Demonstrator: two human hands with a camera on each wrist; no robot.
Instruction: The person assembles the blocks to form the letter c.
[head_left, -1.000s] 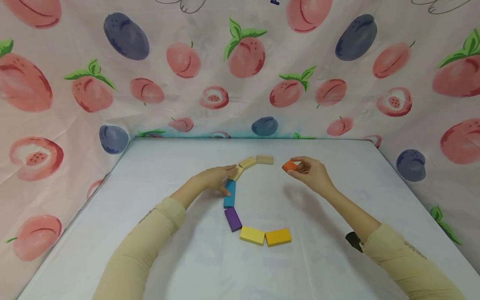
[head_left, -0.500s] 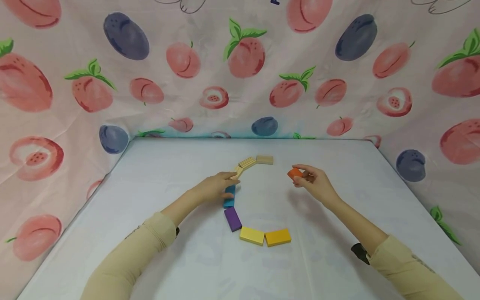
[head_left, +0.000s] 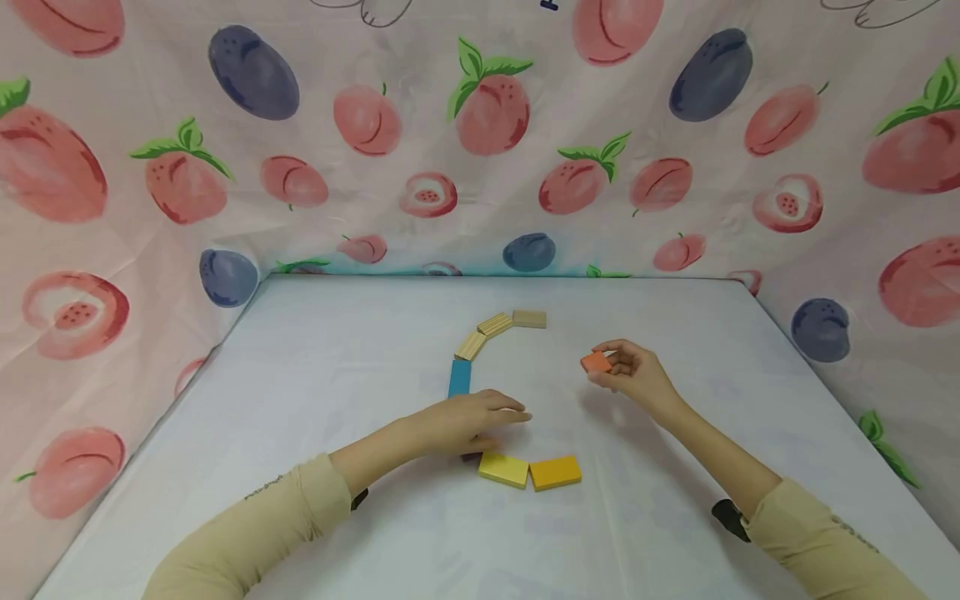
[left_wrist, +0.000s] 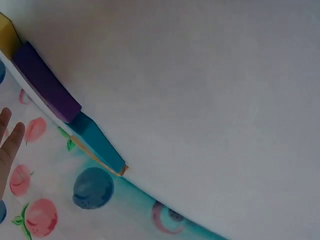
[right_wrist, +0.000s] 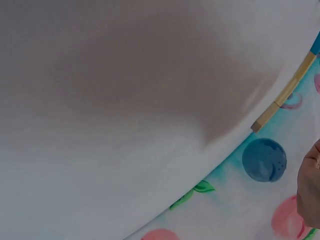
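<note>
My right hand [head_left: 636, 375] holds an orange block [head_left: 597, 362] between thumb and fingers, above the table right of the curve of blocks. Relaxed, fairly straight fingers mark my left hand [head_left: 461, 423], which holds nothing. It is over the purple block [left_wrist: 47, 82], hiding most of it in the head view. Beyond it lies a blue block [head_left: 459, 379]. Three plain wooden blocks [head_left: 471, 345] continue the curve at the far end. Nearer me, a yellow block [head_left: 504, 470] and an amber block [head_left: 555, 472] lie end to end.
The blocks form a curve on a white table [head_left: 360, 350], bowed to the left, with its gap on the right side. A fruit-patterned cloth [head_left: 427, 125] rises behind and beside the table.
My left hand has moved from the blue and wooden blocks toward me, over the purple one. My right hand has drawn the orange block slightly nearer and to the right.
</note>
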